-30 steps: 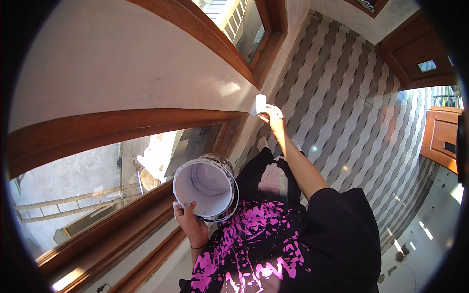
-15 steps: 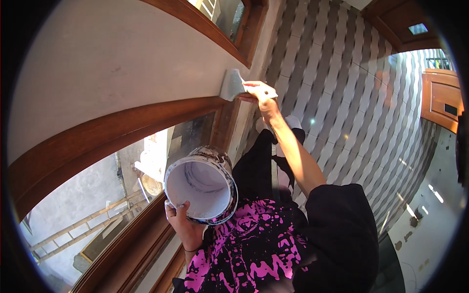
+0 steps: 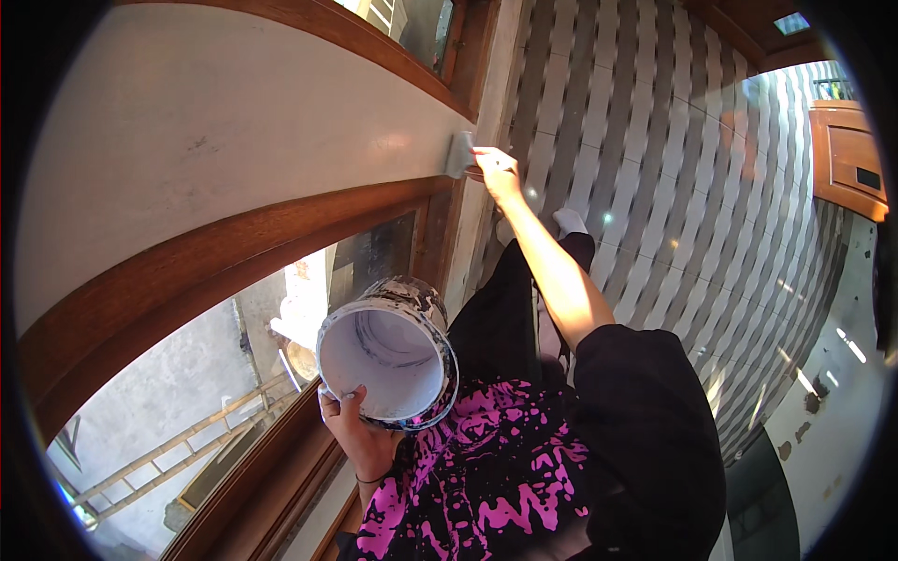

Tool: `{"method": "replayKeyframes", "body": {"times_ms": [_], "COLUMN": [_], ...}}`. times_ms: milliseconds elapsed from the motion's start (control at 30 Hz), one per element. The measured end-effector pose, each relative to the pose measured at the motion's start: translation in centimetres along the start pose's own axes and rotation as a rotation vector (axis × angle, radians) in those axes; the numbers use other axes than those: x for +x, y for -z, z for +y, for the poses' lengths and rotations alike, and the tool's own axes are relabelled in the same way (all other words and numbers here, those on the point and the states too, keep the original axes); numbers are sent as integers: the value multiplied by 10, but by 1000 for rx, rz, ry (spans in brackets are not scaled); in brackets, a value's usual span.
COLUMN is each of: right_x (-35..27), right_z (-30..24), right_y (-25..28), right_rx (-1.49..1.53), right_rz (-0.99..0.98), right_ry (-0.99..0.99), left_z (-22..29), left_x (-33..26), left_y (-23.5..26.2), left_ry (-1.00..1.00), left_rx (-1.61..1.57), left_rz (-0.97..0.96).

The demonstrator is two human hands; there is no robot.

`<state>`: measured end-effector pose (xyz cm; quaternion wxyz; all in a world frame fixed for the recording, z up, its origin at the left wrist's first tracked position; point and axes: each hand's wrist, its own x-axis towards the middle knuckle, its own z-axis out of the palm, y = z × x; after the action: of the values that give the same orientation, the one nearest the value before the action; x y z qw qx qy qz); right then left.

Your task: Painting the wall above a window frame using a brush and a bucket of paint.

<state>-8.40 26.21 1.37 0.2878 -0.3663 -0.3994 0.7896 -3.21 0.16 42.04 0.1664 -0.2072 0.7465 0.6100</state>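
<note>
My left hand (image 3: 359, 438) grips the lower rim of a paint bucket (image 3: 398, 369), with the thumb over the edge. The bucket is tilted, its mouth facing up toward me; white paint coats its inside and dark and white smears cover its outside. My right arm stretches ahead, and its hand (image 3: 499, 174) is closed on a wide flat paintbrush (image 3: 459, 156). The brush's bristle end rests at the right edge of the pale wall strip (image 3: 281, 122), between two brown wooden frames. My fingers partly hide the brush's handle.
A brown wooden window frame (image 3: 234, 224) runs along my left, and a bamboo ladder (image 3: 178, 453) shows through its glass. Another wooden frame (image 3: 374, 56) lies beyond the wall strip. Striped floor tiles (image 3: 645, 178) spread to the right, toward a wooden door (image 3: 847, 154).
My right hand and the brush have shifted slightly to the right, toward the wall's edge. One foot has moved a little. The bucket stays nearly in place in my left hand.
</note>
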Motion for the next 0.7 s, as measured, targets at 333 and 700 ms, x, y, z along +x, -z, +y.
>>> {"method": "replayKeyframes", "body": {"times_ms": [333,700], "right_x": [-59,-112], "right_z": [-170,-279], "right_y": [-68,-97], "right_rx": [115,354], "right_rz": [-140,-285], "right_ry": [-72,-139], "left_z": [-8,-7], "left_x": [7,13], "left_y": [12,6], "left_ry": [-42,-39], "left_rx": [6,-68], "left_rz": [0,-71]}}
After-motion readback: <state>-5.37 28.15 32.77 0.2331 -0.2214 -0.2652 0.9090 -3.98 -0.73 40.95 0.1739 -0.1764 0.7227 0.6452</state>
